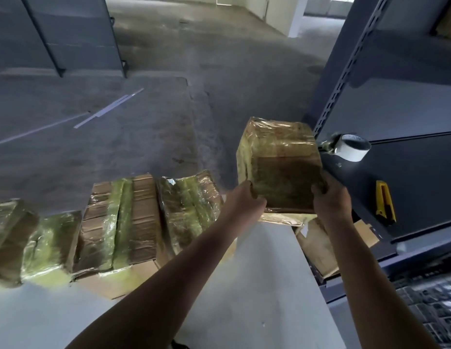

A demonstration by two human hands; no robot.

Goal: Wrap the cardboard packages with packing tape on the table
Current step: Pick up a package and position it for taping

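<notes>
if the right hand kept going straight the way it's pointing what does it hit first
The right hand grips the taped cardboard package, so that comes first; past it only concrete floor shows, though depth is unclear.

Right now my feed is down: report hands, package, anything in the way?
Left hand and right hand grip the package, at table's far right corner. Tape and cutter on shelf beside it. Other packages lie left, apart.

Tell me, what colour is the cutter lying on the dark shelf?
Yellow with black. The cutter shows best in the head view, lying on the shelf.
</notes>
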